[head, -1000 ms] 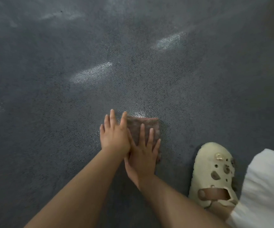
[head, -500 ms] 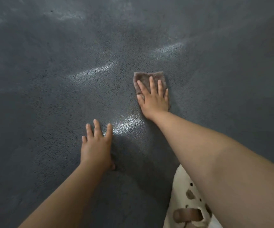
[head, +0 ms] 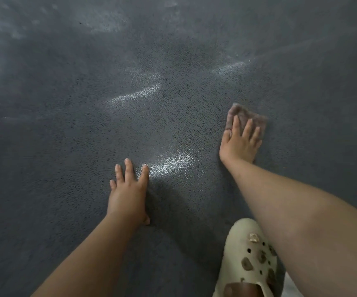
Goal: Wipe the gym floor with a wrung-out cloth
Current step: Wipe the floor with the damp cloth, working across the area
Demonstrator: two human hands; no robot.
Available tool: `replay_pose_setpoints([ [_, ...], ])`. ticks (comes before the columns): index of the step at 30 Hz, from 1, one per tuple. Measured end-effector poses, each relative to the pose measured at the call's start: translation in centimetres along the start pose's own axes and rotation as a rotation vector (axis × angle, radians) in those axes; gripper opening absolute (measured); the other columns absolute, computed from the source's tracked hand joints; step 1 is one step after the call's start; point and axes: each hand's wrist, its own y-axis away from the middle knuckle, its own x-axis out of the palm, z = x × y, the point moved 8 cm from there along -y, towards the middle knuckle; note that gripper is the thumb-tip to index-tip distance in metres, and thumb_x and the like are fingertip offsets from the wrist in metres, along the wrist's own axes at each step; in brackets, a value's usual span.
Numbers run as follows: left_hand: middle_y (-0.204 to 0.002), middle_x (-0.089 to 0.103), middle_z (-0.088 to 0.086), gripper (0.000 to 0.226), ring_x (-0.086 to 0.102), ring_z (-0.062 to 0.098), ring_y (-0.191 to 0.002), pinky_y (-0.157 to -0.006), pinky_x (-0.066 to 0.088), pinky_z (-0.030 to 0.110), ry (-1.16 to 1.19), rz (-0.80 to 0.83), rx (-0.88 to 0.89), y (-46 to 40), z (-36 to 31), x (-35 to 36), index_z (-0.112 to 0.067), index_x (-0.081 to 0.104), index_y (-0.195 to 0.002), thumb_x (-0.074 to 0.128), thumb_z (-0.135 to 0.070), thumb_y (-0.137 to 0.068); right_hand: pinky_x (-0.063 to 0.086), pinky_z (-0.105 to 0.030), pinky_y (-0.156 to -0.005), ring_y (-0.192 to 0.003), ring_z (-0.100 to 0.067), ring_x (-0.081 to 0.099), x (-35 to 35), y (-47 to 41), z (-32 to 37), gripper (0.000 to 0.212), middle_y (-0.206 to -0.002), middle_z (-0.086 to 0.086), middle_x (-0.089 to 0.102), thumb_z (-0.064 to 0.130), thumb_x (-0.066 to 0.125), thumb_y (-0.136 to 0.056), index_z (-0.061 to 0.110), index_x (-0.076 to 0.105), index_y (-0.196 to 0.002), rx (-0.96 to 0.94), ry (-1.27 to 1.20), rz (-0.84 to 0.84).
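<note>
A small brownish-grey cloth (head: pixel 256 118) lies flat on the dark, speckled gym floor (head: pixel 87 125), right of centre. My right hand (head: pixel 239 142) presses down on the cloth with straight, spread fingers and covers its near half. My left hand (head: pixel 128 191) rests flat on the bare floor nearer to me, fingers spread, well apart from the cloth. Shiny damp streaks (head: pixel 173 161) glint on the floor between the two hands.
My foot in a cream clog (head: pixel 248 260) with charms stands at the bottom right, just under my right forearm. Pale light patches (head: pixel 134 95) reflect off the floor further out. Open floor stretches to the left and ahead.
A second ago both hands were on the cloth near me. The right hand pushed it forward alone, and since half a second ago has swept it to the right. The left hand stayed planted.
</note>
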Motion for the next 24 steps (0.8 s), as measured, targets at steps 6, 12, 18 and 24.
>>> replay_pose_setpoints([
  [6,-0.152,-0.028,0.015,0.131,-0.019,0.04,-0.141,-0.116,0.009,0.048,0.027,-0.037,0.013,0.2,0.2,0.0,-0.025,-0.012,-0.149,0.086,-0.034,-0.063,-0.002,-0.052,-0.115,-0.145,-0.032,-0.01,2.6,8.6,0.1,0.057,-0.159,-0.006,-0.009,0.039,0.029,-0.1,0.035,0.004,-0.151,0.126,-0.082,-0.003],
  [12,-0.156,-0.021,0.006,0.116,-0.013,0.026,-0.145,-0.117,0.009,0.036,0.014,-0.134,0.097,2.0,1.8,0.3,-0.029,-0.009,-0.15,0.075,-0.049,-0.072,0.034,-0.069,-0.094,-0.128,-0.048,0.039,8.0,20.3,4.7,0.057,-0.142,-0.022,0.043,0.04,0.04,-0.082,0.025,0.044,-0.138,-0.002,-0.08,0.108],
  [18,-0.157,-0.019,0.008,0.105,-0.011,0.026,-0.146,-0.118,0.005,0.036,-0.008,-0.18,0.072,5.8,5.2,2.2,-0.033,-0.007,-0.15,0.069,-0.047,-0.079,0.03,-0.066,-0.098,-0.13,-0.044,0.031,9.0,21.9,5.3,0.059,-0.142,-0.018,0.045,0.049,0.031,-0.084,0.032,0.035,-0.14,-0.389,0.118,0.171],
  [24,-0.155,-0.021,0.01,0.117,-0.012,0.03,-0.145,-0.118,0.006,0.038,-0.005,-0.111,-0.058,9.1,11.0,4.3,-0.033,-0.012,-0.148,0.073,-0.052,-0.072,-0.003,-0.049,-0.117,-0.145,-0.033,-0.012,4.5,12.3,1.4,0.055,-0.159,-0.005,-0.012,0.049,0.013,-0.099,0.036,-0.006,-0.149,-0.24,0.155,0.103],
])
